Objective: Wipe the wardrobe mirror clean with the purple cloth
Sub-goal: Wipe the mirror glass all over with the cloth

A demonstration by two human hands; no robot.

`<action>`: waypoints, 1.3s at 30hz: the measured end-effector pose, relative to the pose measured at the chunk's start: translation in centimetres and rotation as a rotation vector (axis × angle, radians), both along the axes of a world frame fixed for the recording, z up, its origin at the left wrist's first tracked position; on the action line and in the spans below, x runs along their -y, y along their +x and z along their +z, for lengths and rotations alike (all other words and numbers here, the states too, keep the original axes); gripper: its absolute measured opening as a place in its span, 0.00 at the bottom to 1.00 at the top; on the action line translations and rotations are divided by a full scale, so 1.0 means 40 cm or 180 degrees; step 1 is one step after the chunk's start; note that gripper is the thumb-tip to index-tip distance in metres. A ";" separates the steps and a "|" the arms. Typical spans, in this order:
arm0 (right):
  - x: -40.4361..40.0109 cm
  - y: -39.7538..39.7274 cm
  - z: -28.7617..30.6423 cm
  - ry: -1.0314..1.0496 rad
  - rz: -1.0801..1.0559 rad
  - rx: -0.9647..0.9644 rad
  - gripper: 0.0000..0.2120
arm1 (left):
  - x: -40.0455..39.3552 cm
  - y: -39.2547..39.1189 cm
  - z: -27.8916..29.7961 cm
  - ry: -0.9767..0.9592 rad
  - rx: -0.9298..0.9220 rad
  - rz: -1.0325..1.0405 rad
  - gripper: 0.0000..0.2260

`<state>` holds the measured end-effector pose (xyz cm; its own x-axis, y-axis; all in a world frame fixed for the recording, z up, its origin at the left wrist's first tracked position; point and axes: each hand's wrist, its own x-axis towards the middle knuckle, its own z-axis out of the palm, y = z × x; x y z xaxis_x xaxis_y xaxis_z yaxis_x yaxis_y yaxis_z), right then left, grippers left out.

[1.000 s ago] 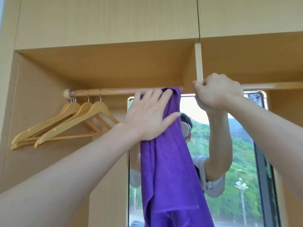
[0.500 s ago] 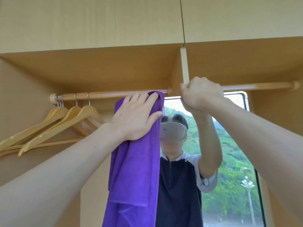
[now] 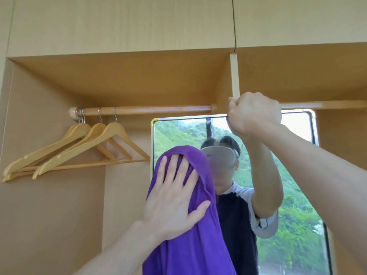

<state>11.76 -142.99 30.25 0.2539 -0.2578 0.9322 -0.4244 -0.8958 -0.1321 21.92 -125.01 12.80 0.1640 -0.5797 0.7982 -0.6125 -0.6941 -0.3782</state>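
On mirror (image 3: 297,195), L hand (image 3: 174,197) flat, soft purple cloth (image 3: 198,241)

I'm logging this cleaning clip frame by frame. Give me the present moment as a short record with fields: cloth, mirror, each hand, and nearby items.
cloth: purple terry cloth, draped over the mirror's left part
mirror: metal-framed wardrobe mirror, reflecting the person and green hills
left hand: left hand flat, fingers spread, pressing the cloth to the glass
right hand: right hand gripping the mirror's top edge
nearby: wooden hangers on a wooden rail, left of the mirror
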 end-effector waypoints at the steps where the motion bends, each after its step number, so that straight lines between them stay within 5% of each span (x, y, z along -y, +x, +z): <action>1: 0.002 0.002 0.000 0.0005 -0.0008 0.0005 0.23 | -0.020 0.010 0.002 0.0048 0.0021 0.0053 0.32; 13: 0.005 0.006 -0.003 -0.0073 -0.0016 0.0143 0.23 | 0.020 -0.009 0.138 -0.1028 -0.0056 0.0042 0.28; 22: 0.002 0.002 -0.014 -0.0177 0.0061 0.0248 0.22 | -0.016 0.005 -0.110 -0.0279 -0.0280 0.0150 0.29; 27: -0.008 -0.003 -0.025 -0.0169 0.0101 0.0262 0.33 | -0.010 -0.002 -0.033 -0.0441 -0.0114 0.0016 0.29; 33: -0.001 0.003 -0.022 -0.0136 0.0080 0.0296 0.23 | 0.020 -0.001 0.136 -0.1106 0.0021 0.0017 0.30; 39: -0.009 -0.002 -0.026 -0.0146 0.0089 0.0341 0.22 | 0.063 -0.030 0.060 -0.1153 -0.0222 -0.0037 0.29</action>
<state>11.67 -142.62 29.21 0.1586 -0.2085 0.9651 -0.3846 -0.9133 -0.1341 20.73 -127.54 15.22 0.2205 -0.2636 0.9391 -0.6367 -0.7683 -0.0662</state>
